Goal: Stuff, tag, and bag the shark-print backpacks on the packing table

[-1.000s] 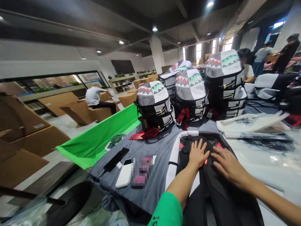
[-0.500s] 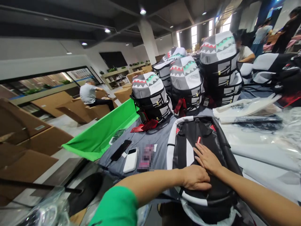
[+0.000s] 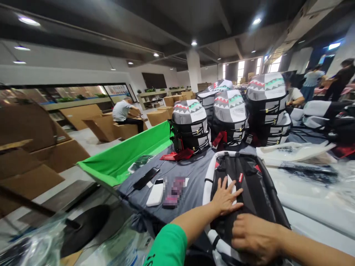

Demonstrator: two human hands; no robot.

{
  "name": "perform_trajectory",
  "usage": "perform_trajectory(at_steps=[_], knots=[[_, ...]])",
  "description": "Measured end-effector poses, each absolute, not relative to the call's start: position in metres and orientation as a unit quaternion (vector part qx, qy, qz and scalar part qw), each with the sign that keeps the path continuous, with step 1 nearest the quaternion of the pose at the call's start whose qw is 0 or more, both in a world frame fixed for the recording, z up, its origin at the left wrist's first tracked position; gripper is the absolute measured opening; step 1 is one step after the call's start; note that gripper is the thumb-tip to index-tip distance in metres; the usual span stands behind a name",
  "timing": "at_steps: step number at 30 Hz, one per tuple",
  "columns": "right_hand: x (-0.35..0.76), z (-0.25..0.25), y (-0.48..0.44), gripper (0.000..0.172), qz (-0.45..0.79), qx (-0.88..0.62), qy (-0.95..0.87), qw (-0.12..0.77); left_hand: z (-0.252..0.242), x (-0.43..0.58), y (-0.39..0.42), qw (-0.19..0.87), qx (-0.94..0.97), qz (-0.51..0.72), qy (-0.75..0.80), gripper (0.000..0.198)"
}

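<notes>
A black and white backpack (image 3: 256, 186) lies flat on the grey cloth of the table (image 3: 191, 173), with a small red tag (image 3: 240, 177) on its middle. My left hand (image 3: 226, 197) rests on its left half, fingers spread wide and palm down. Lower down, my right hand (image 3: 256, 234) is closed against the near part of the backpack. Its fingertips curl under, so what they hold, if anything, is hidden. The bottom end of the backpack is partly covered by my right hand and forearm.
Stacked backpacks (image 3: 231, 111) with zigzag prints stand behind. To the left lie a black phone (image 3: 146, 178), a white power bank (image 3: 155, 194) and a green cloth barrier (image 3: 127, 155). Clear plastic bags (image 3: 307, 177) cover the right side. A person (image 3: 123, 111) sits among cardboard boxes.
My left hand has moved up the backpack and spread its fingers. My right hand has drawn back toward me and curled. The view has tilted and shifted.
</notes>
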State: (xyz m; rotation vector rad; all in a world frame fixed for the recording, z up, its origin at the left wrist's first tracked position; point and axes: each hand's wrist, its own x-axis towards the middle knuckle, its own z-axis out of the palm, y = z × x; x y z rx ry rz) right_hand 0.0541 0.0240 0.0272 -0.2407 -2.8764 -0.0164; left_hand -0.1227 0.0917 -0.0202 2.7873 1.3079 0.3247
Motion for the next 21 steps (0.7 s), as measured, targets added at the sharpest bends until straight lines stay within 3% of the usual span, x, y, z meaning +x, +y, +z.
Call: perform_trajectory(at_steps=[3,7,10,13,17,21], knots=[[0.042,0.002,0.02,0.01,0.013,-0.04,-0.996,0.08,-0.026,-0.127,0.094,0.062,0.882,0.117,0.453,0.069],[0.035,-0.05,0.044,0.016,-0.021,-0.081,-0.988,0.127,-0.039,-0.128,0.096,0.061,0.878,0.142,0.454,0.069],[0.033,-0.07,0.053,0.009,-0.052,-0.16,-0.974,0.154,-0.042,-0.128,0.101,0.045,0.869,0.148,0.47,0.066],[0.033,-0.067,0.044,0.004,-0.07,-0.216,-0.956,0.183,-0.045,-0.126,0.094,0.037,0.868,0.129,0.477,0.066],[0.045,-0.038,0.037,0.019,-0.097,-0.287,-0.928,0.216,-0.056,-0.127,0.053,0.049,0.873,0.11,0.474,0.072],[0.079,-0.016,0.073,0.032,-0.12,-0.449,-0.851,0.246,-0.044,-0.132,0.016,0.106,0.874,0.09,0.466,0.079]])
